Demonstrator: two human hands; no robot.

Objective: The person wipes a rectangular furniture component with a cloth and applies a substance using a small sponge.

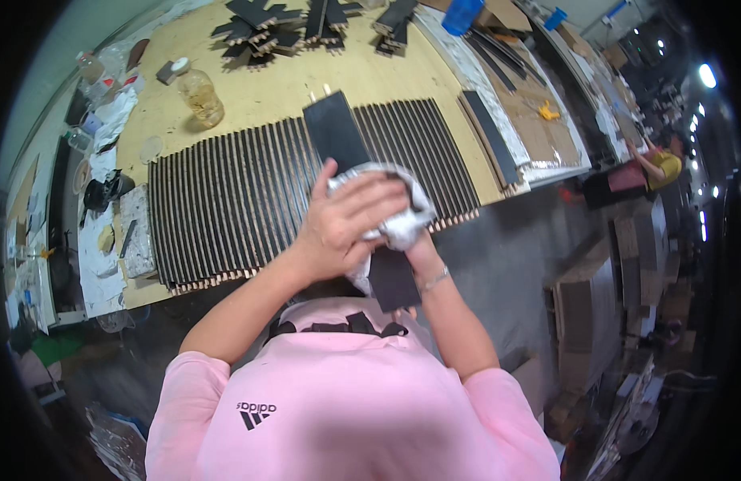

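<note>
A dark flat wooden board (337,132) with pale pegs at its far end is tilted in front of my chest, above a packed row of similar slats. My left hand (346,212) lies over a crumpled white cloth (406,220), pressing it onto the board's upper face; the fingers are slightly blurred. Gripping the board from its right side near the close end is my right hand (422,260), its fingers mostly hidden behind the board and cloth. The row of dark slats on edge (226,204) stands on the table just beyond my hands.
Piled dark boards (262,32) lie at the far side of the yellowish table (250,88). A bottle of amber liquid (199,98) stands at the left. More boards (492,138) lie at the right edge. Another person (663,167) is off to the right, past stacked panels (585,309).
</note>
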